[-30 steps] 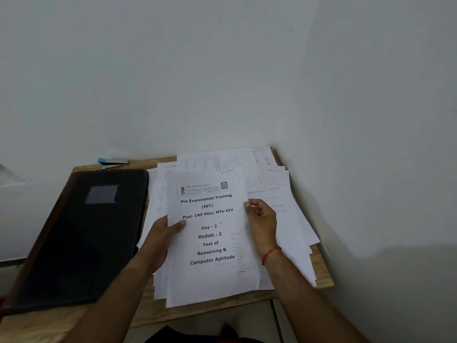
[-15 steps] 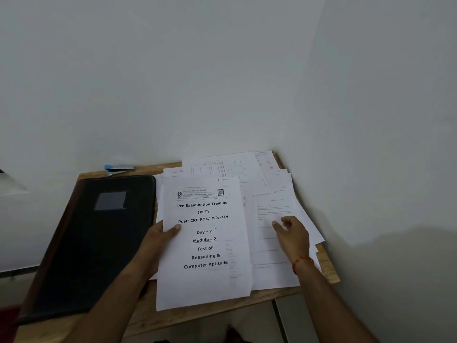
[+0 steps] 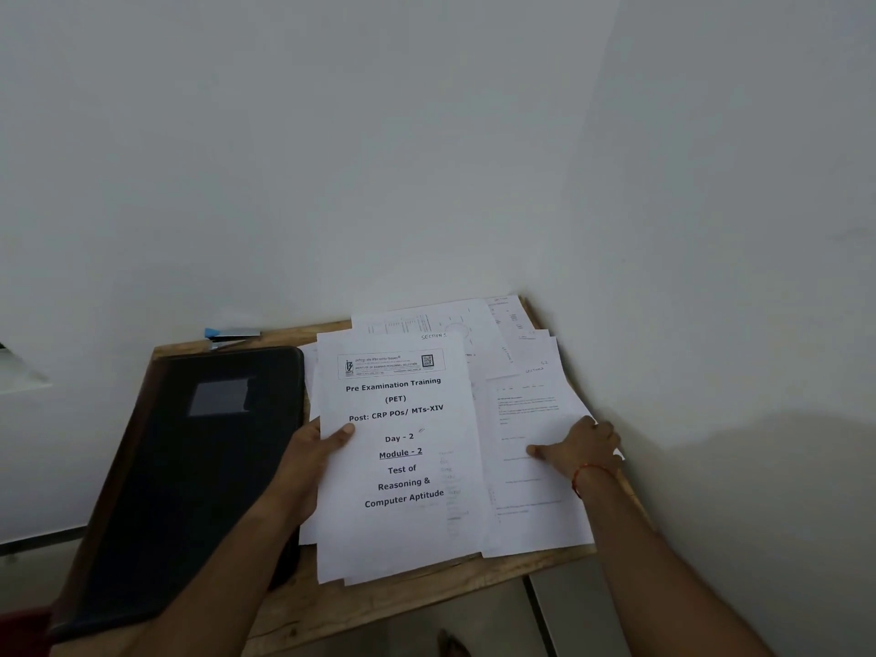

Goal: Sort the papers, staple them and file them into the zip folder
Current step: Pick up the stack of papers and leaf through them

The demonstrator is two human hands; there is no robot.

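One cover sheet (image 3: 403,523) in left hand (image 3: 308,459) | right hand (image 3: 580,448) rests on papers (image 3: 531,514)

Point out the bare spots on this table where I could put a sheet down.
Only thin wood strips are bare: the front of the table below the papers, and the back edge between stapler and papers. The folder fills the left half; loose papers crowd the right under the right hand.
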